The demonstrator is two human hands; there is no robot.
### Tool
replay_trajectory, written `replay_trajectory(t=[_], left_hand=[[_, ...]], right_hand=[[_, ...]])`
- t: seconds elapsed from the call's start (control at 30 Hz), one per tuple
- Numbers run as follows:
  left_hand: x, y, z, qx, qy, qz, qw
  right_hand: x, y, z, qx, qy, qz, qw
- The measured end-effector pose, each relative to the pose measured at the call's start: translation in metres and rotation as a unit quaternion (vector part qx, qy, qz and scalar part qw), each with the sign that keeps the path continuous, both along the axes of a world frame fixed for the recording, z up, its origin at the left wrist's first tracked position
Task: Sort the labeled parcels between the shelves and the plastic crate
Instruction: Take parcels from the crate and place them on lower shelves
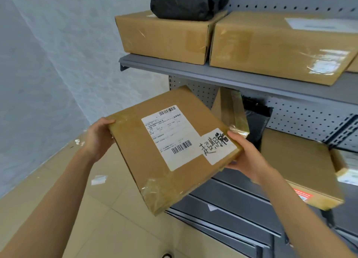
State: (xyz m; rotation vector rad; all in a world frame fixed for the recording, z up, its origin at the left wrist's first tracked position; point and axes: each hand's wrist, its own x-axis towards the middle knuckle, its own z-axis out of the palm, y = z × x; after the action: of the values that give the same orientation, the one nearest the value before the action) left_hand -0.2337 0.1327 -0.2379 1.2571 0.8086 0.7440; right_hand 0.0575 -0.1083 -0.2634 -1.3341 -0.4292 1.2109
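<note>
I hold a flat brown cardboard parcel tilted in front of the grey metal shelves. It bears a white shipping label with barcodes and a white sticker with handwritten black characters. My left hand grips its far left corner. My right hand grips its right edge beside the sticker. The plastic crate is not in view.
The upper shelf carries two large cardboard boxes and a black bag. On the lower shelf sit a leaning taped box, a black bag and more boxes. Paper scraps lie on the tiled floor.
</note>
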Motion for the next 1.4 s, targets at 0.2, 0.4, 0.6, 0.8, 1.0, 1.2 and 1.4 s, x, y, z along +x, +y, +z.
replay_trajectory(t=[0.2, 0.4, 0.6, 0.8, 1.0, 1.2, 1.4], left_hand=[[0.047, -0.046, -0.015, 0.064, 0.088, 0.135, 0.985], [0.054, -0.111, -0.008, 0.182, 0.170, 0.105, 0.963], [0.050, -0.144, -0.011, 0.224, 0.271, -0.013, 0.936], [0.044, -0.138, 0.007, 0.279, 0.262, -0.041, 0.923], [0.050, -0.153, 0.022, 0.366, 0.240, -0.132, 0.890], [0.059, -0.210, 0.016, 0.402, 0.193, -0.290, 0.847], [0.051, -0.333, 0.011, 0.424, 0.102, -0.471, 0.767]], right_hand=[[-0.015, -0.021, -0.005, -0.023, -0.030, -0.091, 0.995], [-0.031, -0.036, -0.001, -0.005, -0.054, -0.172, 0.984], [-0.044, -0.065, 0.000, 0.024, -0.090, -0.168, 0.981], [-0.063, -0.110, 0.020, 0.043, -0.224, -0.094, 0.969], [-0.106, -0.158, 0.034, -0.032, -0.286, -0.164, 0.943], [-0.189, -0.239, 0.021, -0.072, -0.273, -0.323, 0.903], [-0.307, -0.355, 0.012, -0.138, -0.245, -0.505, 0.816]])
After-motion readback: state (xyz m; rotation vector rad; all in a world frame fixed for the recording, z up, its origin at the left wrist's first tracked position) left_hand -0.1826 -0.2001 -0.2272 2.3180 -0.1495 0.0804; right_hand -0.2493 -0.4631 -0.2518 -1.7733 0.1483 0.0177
